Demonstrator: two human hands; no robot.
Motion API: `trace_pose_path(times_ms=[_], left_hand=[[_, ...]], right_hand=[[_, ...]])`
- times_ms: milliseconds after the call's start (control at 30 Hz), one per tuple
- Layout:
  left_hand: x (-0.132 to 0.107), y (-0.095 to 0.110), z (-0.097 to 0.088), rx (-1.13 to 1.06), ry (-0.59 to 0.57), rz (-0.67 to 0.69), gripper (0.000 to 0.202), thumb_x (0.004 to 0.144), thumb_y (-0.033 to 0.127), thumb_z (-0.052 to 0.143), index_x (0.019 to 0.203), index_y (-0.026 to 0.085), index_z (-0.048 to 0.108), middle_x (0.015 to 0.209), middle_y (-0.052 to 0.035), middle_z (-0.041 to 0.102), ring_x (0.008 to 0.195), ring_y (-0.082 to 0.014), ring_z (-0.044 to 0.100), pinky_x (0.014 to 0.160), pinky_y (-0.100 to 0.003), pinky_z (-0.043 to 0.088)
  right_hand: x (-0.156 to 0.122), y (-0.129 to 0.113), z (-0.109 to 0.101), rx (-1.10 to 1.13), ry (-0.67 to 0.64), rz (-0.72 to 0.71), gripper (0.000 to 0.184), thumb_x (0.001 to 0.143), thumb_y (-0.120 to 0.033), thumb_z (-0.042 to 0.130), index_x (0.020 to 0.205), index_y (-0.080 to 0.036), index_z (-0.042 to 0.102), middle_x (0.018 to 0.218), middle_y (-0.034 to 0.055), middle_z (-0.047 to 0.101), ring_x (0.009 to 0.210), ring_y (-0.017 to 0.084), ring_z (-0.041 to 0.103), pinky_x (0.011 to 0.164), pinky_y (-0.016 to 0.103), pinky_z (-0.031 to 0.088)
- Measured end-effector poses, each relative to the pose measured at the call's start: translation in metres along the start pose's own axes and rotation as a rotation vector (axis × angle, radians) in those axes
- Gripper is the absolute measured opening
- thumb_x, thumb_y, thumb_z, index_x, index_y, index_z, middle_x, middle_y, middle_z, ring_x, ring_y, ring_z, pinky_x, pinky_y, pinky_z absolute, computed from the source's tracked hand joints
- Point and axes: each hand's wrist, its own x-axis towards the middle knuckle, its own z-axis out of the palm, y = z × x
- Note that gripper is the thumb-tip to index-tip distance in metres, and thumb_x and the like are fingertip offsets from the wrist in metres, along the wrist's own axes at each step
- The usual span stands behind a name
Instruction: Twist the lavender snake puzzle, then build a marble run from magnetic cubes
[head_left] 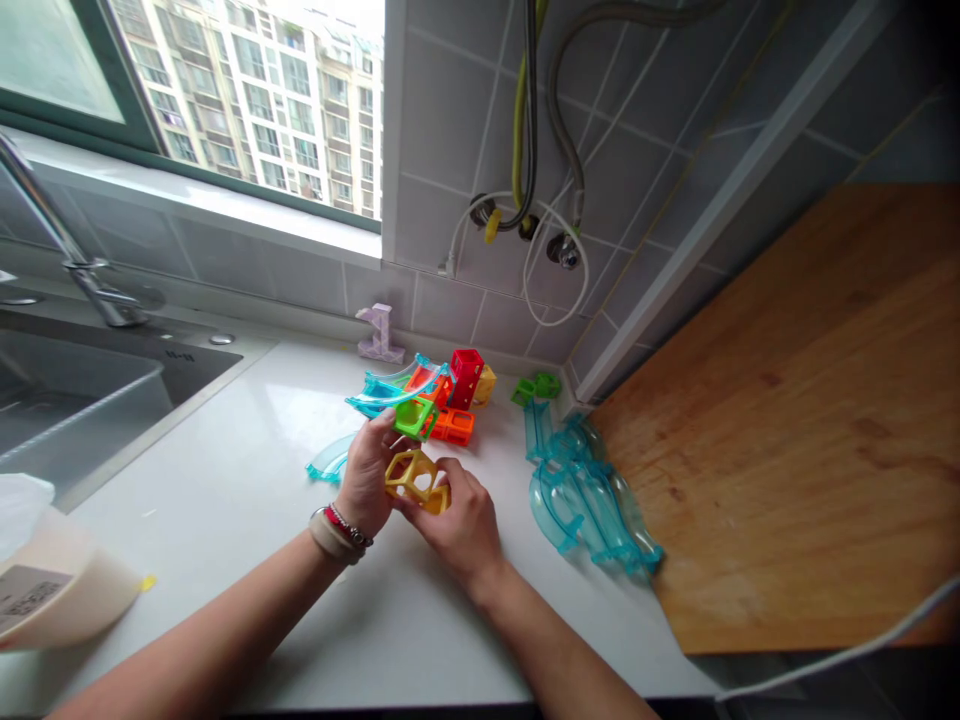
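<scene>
Item: yellow open-frame cube (414,478), translucent plastic, with a second yellow piece showing just under it. It is being held a little above the white countertop (247,500), toward the middle of the surface and nearer the back wall than the front edge.

Left hand (367,470): it is gripping the cube from the left, fingers curling over the frame's top bars, and the wrist is wearing a red and a pale band.

Right hand (459,520): it is closing on the cube's lower right side, thumb and fingertips pinching the frame. Both hands are together, clamped on the same piece.

Handling, as judged: it is looking light, rigid and smooth, so possibly slippery. The thin bars are offering the surest hold at the corners and edges, and hard squeezing could flex or crack a frame this slender.

Adjacent stock: a green frame cube (415,417) is sitting just behind the left hand's fingers. A cluster of orange, red and yellow blocks (459,395) with curved teal track (390,390) is lying toward the back edge.

Further teal chute pieces (585,500) are lying along the right edge, against a wooden board (810,430). The sink (82,400) is occupying the left side.
</scene>
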Motion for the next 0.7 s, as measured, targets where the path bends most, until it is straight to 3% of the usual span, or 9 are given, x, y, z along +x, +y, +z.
trace_pose_path(times_ms=[100,200,300,433,567,633,700], left_hand=[[0.006,0.004,-0.006,-0.008,0.016,-0.003,0.038,0.076,0.049,0.076,0.098,0.018,0.069,0.084,-0.0011,0.068,0.06,-0.0111,0.061,0.051,-0.022,0.051],[0.014,0.012,-0.011,-0.032,-0.039,0.003,0.033,0.079,0.044,0.074,0.1,0.02,0.069,0.087,-0.0014,0.071,0.063,-0.0117,0.064,0.058,-0.023,0.055],[0.016,0.02,-0.012,-0.055,-0.116,-0.029,0.03,0.082,0.04,0.071,0.103,0.02,0.069,0.092,-0.0025,0.073,0.07,-0.0131,0.068,0.065,-0.024,0.057],[0.011,0.022,-0.009,-0.042,-0.208,-0.126,0.032,0.083,0.04,0.07,0.105,0.017,0.068,0.089,-0.0041,0.074,0.065,-0.0138,0.067,0.063,-0.026,0.056],[0.008,0.022,-0.009,-0.048,-0.276,-0.194,0.033,0.084,0.042,0.069,0.104,0.016,0.068,0.084,-0.0046,0.074,0.061,-0.0153,0.067,0.061,-0.028,0.057],[0.01,0.022,-0.011,-0.067,-0.289,-0.207,0.032,0.086,0.043,0.067,0.103,0.016,0.069,0.084,-0.0042,0.074,0.062,-0.016,0.068,0.061,-0.029,0.057],[0.012,0.022,-0.014,-0.086,-0.298,-0.223,0.031,0.087,0.043,0.065,0.103,0.017,0.069,0.084,-0.0031,0.074,0.063,-0.0163,0.068,0.061,-0.029,0.057]], right_hand=[[0.002,0.004,-0.004,-0.011,-0.038,-0.084,0.046,0.08,-0.062,0.076,0.101,-0.021,0.066,0.088,0.0069,0.071,0.084,0.025,0.067,0.077,0.033,0.051],[0.008,0.02,-0.013,-0.015,-0.076,-0.091,0.048,0.079,-0.061,0.079,0.107,-0.023,0.069,0.098,0.0086,0.072,0.094,0.028,0.067,0.085,0.037,0.052],[0.02,0.047,-0.023,-0.084,-0.008,0.01,0.044,0.081,-0.057,0.079,0.108,-0.023,0.07,0.102,0.0094,0.071,0.101,0.03,0.065,0.09,0.041,0.05],[0.035,0.071,-0.036,-0.137,0.113,0.059,0.041,0.088,-0.051,0.073,0.116,-0.021,0.07,0.111,0.012,0.066,0.108,0.031,0.061,0.097,0.046,0.049],[0.031,0.057,-0.043,-0.027,0.241,-0.044,0.03,0.095,-0.041,0.064,0.115,-0.02,0.07,0.122,0.014,0.062,0.12,0.03,0.056,0.106,0.049,0.045],[0.022,0.043,-0.039,0.152,0.174,-0.079,0.023,0.096,-0.038,0.061,0.107,-0.02,0.071,0.114,0.0111,0.065,0.111,0.026,0.061,0.101,0.046,0.05],[0.011,0.029,-0.031,0.401,-0.01,-0.014,0.026,0.095,-0.042,0.064,0.11,-0.021,0.069,0.11,0.0088,0.067,0.098,0.023,0.066,0.085,0.04,0.057]])
